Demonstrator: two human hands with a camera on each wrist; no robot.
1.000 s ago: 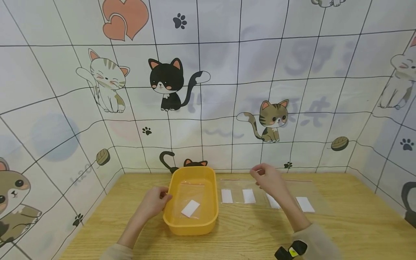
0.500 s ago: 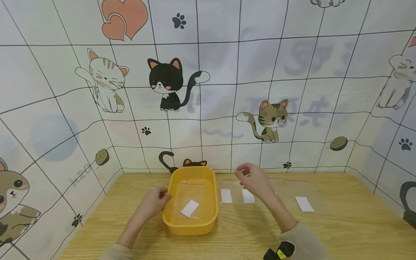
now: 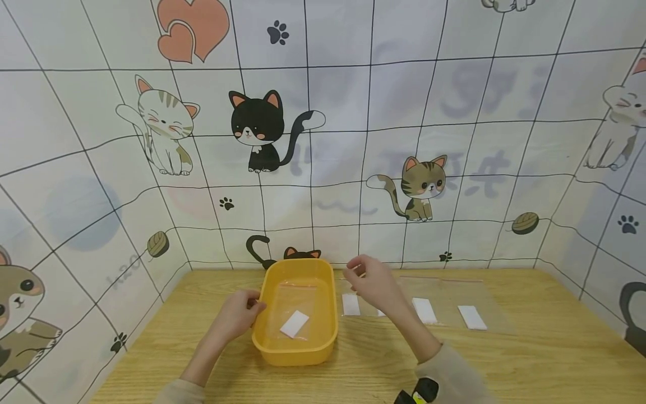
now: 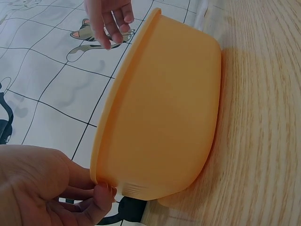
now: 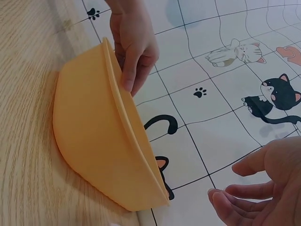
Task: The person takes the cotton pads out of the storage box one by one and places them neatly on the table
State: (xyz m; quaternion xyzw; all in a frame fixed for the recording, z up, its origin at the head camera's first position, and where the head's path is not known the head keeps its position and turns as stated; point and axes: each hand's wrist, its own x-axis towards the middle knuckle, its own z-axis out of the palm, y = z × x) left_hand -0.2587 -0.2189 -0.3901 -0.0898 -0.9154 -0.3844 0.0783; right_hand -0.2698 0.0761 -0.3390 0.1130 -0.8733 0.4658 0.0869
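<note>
A yellow plastic basin stands on the wooden table. Inside it lies a clear zip bag with a white rectangular piece. My left hand grips the basin's left rim, thumb and fingers on either side of it, as the right wrist view shows. My right hand hangs in the air just right of the basin, fingers loosely bent, holding nothing. Below and beside it, flat clear zip bags lie in a row, each with a white piece, such as the leftmost piece. The right forearm partly hides the second piece.
Further right in the row are two white pieces in bags, one white piece nearer and another white piece at the end. A cat-patterned wall covering rises behind the wooden table.
My right hand has moved left over the row of bags towards the basin, uncovering the third white piece and covering part of the second. My left hand and the basin stay put.
</note>
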